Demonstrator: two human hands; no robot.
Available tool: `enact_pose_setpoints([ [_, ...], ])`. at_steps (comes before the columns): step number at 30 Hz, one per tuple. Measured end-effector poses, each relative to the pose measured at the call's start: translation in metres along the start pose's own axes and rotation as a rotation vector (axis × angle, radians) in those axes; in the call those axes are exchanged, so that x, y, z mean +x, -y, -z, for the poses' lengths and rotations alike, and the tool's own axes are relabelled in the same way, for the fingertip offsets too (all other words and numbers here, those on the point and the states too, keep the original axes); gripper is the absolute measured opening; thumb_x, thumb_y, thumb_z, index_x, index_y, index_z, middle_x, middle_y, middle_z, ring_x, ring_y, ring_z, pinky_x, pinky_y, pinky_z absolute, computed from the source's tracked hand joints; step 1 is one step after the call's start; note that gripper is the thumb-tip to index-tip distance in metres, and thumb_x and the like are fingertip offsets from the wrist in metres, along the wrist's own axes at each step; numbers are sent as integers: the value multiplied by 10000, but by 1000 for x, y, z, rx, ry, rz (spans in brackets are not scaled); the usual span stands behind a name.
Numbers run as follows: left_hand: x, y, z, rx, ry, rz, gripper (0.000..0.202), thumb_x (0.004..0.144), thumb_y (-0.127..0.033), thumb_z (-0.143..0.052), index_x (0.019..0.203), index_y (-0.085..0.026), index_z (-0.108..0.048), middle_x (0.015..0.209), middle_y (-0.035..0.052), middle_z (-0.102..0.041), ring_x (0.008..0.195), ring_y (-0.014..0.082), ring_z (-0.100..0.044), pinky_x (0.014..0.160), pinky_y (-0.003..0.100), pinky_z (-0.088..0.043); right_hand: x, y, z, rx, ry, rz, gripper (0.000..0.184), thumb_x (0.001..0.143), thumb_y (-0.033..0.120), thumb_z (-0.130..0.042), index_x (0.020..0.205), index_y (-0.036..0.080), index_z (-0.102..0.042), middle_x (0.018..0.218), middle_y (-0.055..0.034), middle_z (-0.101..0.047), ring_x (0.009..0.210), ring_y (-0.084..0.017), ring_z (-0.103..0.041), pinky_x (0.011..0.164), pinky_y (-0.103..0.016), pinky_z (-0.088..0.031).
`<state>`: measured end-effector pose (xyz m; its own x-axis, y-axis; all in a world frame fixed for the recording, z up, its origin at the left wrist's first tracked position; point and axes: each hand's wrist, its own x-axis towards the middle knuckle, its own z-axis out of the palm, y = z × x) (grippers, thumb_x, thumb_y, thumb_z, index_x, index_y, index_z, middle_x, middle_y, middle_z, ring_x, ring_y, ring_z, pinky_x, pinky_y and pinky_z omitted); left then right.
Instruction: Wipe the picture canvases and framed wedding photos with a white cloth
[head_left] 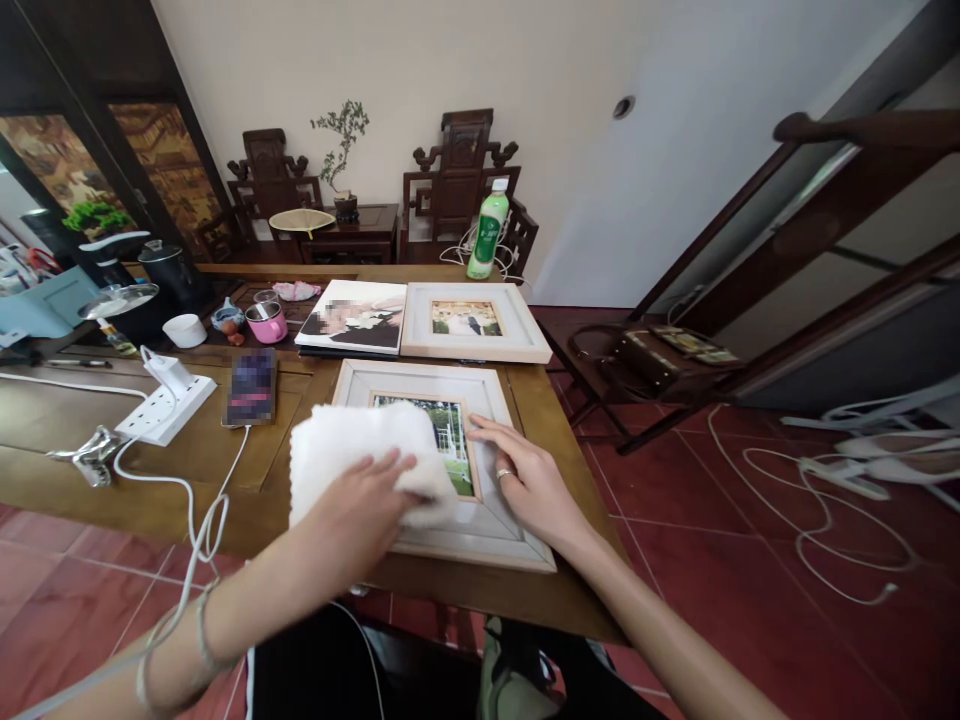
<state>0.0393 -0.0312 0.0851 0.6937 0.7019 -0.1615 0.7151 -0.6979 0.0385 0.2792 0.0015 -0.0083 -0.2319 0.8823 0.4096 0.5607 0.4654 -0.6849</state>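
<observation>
My left hand (367,500) presses a fluffy white cloth (330,450) against the front of a white picture frame (420,378). Its fingers lie over the cloth and are slightly smeared by motion. The frame lies flat on the wooden table, and the cloth hides its left part and some of the green outdoor photo (459,450) inside. My right hand (529,480), with a ring on one finger, rests on the frame's right border. One finger stretches towards the inner edge of the photo; the others are bent.
Behind lie another white-framed photo (517,320) and a photo panel (352,340). A green bottle (489,235) stands at the table's back edge. To the left are a phone (250,388), a power strip (169,410), loose cables and a pink mug (268,325). A wooden chair (667,330) holds a bag.
</observation>
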Motion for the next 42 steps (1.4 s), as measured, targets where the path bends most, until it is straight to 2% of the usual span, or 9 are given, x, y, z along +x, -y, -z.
enact_pose_setpoints([
  [5, 69, 54, -9, 107, -161, 113, 410, 903, -119, -521, 1306, -189, -547, 1537, 137, -308, 1418, 298, -276, 1122, 469, -291, 0, 1, 1, 19, -6, -15, 513, 687, 21, -380, 1101, 195, -627, 1333, -99, -590, 1270, -222, -515, 1082, -456, -390],
  [9, 99, 68, -6, 130, -220, 136, 450, 905, -109, -499, 1352, -155, -492, 1552, 156, -261, 1438, 330, -200, 1132, 513, -238, 0, 0, 1, 35, -6, -22, 523, 677, 13, -385, 1094, 212, -630, 1332, -84, -591, 1266, -221, -519, 1082, -461, -391],
  [13, 86, 48, -6, 83, -74, 104, 425, 904, -67, -453, 1299, -187, -553, 1537, 152, -302, 1419, 352, -251, 1085, 549, -301, -1, -1, -1, 46, -14, -7, 544, 660, 4, -390, 1093, 223, -636, 1322, -73, -599, 1273, -217, -512, 1098, -465, -375],
  [18, 29, -10, 5, 99, 113, -81, 429, 844, -98, -538, 1258, -205, -574, 1489, 135, -401, 1373, 340, -358, 1053, 502, -388, 0, -3, -3, 38, -17, 11, 514, 693, 11, -390, 1089, 209, -652, 1277, -82, -630, 1270, -218, -515, 1107, -469, -370],
  [23, -4, -48, 20, 33, 158, -276, 358, 858, -185, -543, 1213, -179, -594, 1490, 148, -391, 1335, 354, -411, 1047, 483, -414, 1, -1, -3, 18, -39, -3, 432, 803, 73, -400, 1131, 199, -654, 1265, -90, -638, 1243, -221, -541, 1094, -471, -394],
  [28, 30, -20, 16, 32, 91, -109, 436, 908, -81, -431, 1310, -212, -534, 1501, 125, -386, 1371, 334, -365, 1025, 503, -437, 2, -3, -5, -11, -37, 14, 355, 865, 138, -421, 1101, 214, -675, 1270, -97, -638, 1243, -237, -542, 1084, -498, -404],
  [31, 67, 10, 9, 133, -17, 49, 496, 857, 22, -427, 1277, -196, -576, 1550, 126, -278, 1407, 402, -249, 1049, 630, -340, 2, -5, -5, -20, -21, 33, 386, 842, 108, -430, 1133, 205, -664, 1287, -108, -624, 1258, -242, -527, 1086, -505, -402],
  [35, 98, 33, 1, 185, -74, 56, 508, 827, 61, -409, 1200, -199, -638, 1576, 83, -207, 1431, 416, -140, 1065, 706, -221, 1, -4, -4, -15, -13, 22, 432, 829, 87, -435, 1186, 205, -647, 1305, -103, -610, 1268, -246, -517, 1090, -505, -400],
  [42, 59, -5, 16, 131, 142, -37, 426, 803, -19, -508, 1162, -188, -661, 1510, 115, -370, 1358, 421, -339, 1010, 655, -359, 2, -3, -6, -30, -23, 14, 427, 865, 120, -418, 1229, 205, -625, 1316, -102, -602, 1273, -239, -511, 1103, -502, -386],
])
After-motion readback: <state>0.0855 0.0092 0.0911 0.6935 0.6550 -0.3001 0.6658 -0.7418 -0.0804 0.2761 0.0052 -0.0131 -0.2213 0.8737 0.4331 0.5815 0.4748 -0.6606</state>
